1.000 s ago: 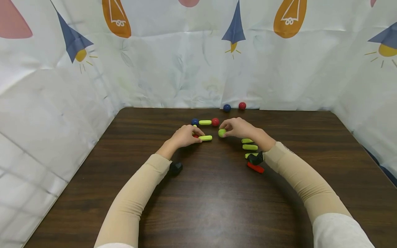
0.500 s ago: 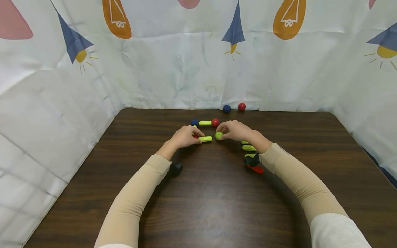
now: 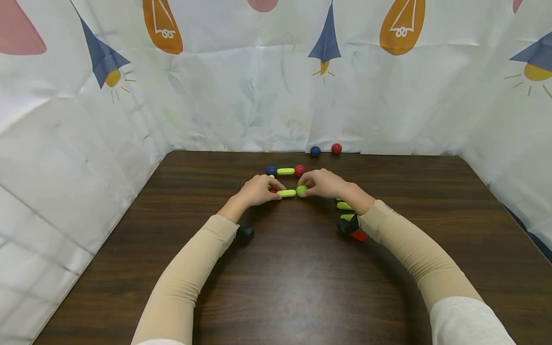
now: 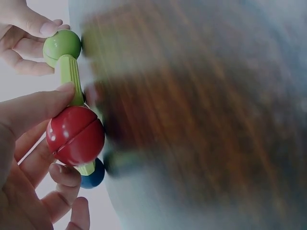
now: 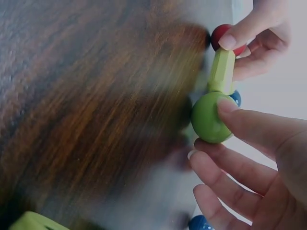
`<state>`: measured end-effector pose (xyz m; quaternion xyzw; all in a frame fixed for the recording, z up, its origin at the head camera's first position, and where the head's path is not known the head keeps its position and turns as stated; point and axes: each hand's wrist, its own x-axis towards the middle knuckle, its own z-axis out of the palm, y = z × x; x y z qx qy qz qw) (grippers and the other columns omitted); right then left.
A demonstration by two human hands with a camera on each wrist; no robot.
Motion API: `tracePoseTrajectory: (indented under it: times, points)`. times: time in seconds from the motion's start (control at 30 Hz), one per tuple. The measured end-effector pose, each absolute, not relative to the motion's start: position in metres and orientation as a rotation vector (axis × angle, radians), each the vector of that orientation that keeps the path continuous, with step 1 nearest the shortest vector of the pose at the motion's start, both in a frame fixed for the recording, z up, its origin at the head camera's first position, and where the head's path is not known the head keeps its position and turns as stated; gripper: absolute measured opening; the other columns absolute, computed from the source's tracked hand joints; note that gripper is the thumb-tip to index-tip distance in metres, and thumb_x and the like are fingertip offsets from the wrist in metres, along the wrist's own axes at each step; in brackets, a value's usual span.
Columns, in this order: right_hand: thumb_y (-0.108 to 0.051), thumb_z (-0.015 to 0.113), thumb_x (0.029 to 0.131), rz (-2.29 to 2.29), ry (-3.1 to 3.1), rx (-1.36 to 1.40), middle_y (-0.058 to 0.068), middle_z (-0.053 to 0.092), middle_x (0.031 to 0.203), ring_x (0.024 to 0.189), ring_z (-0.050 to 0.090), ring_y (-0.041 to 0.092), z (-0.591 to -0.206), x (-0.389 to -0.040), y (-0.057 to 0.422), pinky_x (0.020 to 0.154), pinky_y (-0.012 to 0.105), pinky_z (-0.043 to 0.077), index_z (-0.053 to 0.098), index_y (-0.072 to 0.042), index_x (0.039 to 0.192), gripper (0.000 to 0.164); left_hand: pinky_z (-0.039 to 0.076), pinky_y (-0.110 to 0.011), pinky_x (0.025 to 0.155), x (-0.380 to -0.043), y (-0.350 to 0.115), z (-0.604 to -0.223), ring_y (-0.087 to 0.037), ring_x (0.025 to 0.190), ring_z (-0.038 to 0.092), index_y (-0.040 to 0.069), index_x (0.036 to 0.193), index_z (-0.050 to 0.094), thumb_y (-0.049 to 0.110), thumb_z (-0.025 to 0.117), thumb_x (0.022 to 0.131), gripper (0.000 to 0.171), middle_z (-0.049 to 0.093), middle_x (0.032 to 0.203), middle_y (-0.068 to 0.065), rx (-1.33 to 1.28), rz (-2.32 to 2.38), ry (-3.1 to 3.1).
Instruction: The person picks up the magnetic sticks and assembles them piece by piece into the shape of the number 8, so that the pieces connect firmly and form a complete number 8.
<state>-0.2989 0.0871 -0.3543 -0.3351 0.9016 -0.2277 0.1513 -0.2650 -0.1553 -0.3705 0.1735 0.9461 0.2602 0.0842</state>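
Observation:
My left hand [image 3: 257,190] pinches a yellow-green rod [image 3: 286,193], the thumb lying along it close to a red ball [image 4: 76,136] at its near end. Between thumb and fingers, my right hand [image 3: 326,183] holds a green ball [image 3: 301,191]. That ball sits right at the rod's free end, in line with it. Behind the red ball, another yellow-green rod [image 4: 86,168] leads to a blue ball [image 4: 94,174]. In the head view the back side of this frame is a rod [image 3: 285,171] between the blue ball and a second red ball [image 3: 299,170].
A loose blue ball [image 3: 315,151] and red ball [image 3: 337,148] lie at the table's back edge. Several yellow-green rods [image 3: 345,206] and a red rod [image 3: 359,235] lie under and beside the right wrist. A printed cloth [image 3: 258,105] hangs behind the table [image 3: 284,287].
My right hand has moved left with the green ball, bringing it up to the end of the rod. The left hand has stayed almost in place.

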Motion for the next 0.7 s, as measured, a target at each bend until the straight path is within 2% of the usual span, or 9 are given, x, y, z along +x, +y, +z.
tracePoseTrajectory:
  times: [0.37, 0.7]
  points:
    - [-0.014, 0.077, 0.094, -0.654, 2.588, -0.968, 0.012, 0.072, 0.12, 0.113, 0.068, 0.027, -0.3544, -0.2976, 0.0869, 0.098, 0.043, 0.051, 0.07, -0.005, 0.123, 0.031, 0.05, -0.044, 0.087, -0.2648, -0.156, -0.3688, -0.021, 0.1, 0.063, 0.017, 0.12, 0.078, 0.022, 0.079, 0.093, 0.028, 0.073, 0.114, -0.001, 0.514, 0.791, 2.813]
    - [-0.017, 0.075, 0.096, -0.649, 2.596, -0.97, 0.013, 0.071, 0.124, 0.116, 0.066, 0.029, -0.3582, -0.2982, 0.0881, 0.099, 0.045, 0.05, 0.069, -0.005, 0.125, 0.032, 0.049, -0.041, 0.096, -0.2639, -0.16, -0.367, -0.024, 0.106, 0.063, 0.009, 0.125, 0.074, 0.017, 0.08, 0.091, 0.035, 0.073, 0.119, -0.007, 0.545, 0.878, 2.752]
